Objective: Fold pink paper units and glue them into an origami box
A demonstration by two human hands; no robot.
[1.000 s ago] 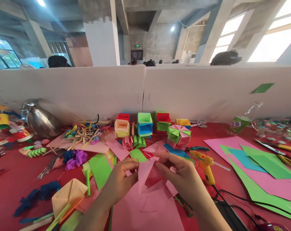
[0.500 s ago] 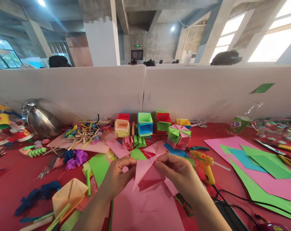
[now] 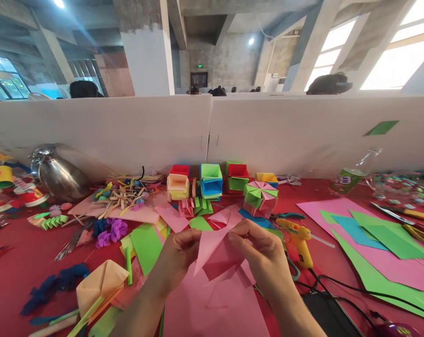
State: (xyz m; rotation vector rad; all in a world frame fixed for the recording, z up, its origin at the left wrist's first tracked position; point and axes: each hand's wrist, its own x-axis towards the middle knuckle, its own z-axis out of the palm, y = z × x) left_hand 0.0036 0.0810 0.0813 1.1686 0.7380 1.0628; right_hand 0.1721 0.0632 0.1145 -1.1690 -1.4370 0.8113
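Note:
A folded piece of pink paper (image 3: 217, 255) is held up between my two hands, creased into a pointed flap with a shaded pocket below. My left hand (image 3: 182, 257) pinches its left edge between thumb and fingers. At the upper right corner, my right hand (image 3: 257, 245) grips it the same way, thumb in front. Beneath both hands lies a larger pink sheet (image 3: 215, 309) on the red table. Past my fingertips stand folded paper boxes (image 3: 212, 180) and a pink-and-green paper piece with a pinwheel top (image 3: 261, 199).
A yellow glue gun (image 3: 301, 241) with a black cord lies to the right, near stacked coloured sheets (image 3: 373, 238) and scissors (image 3: 391, 213). Leftward are a metal jug (image 3: 61, 173), wooden sticks (image 3: 124, 199), purple paper flowers (image 3: 112, 232) and a peach folded paper (image 3: 101, 283). A white partition (image 3: 127, 135) runs behind.
Both hands have shifted slightly to the right, still holding the pink paper. My right wrist has turned a little, showing more of the dark object beside it.

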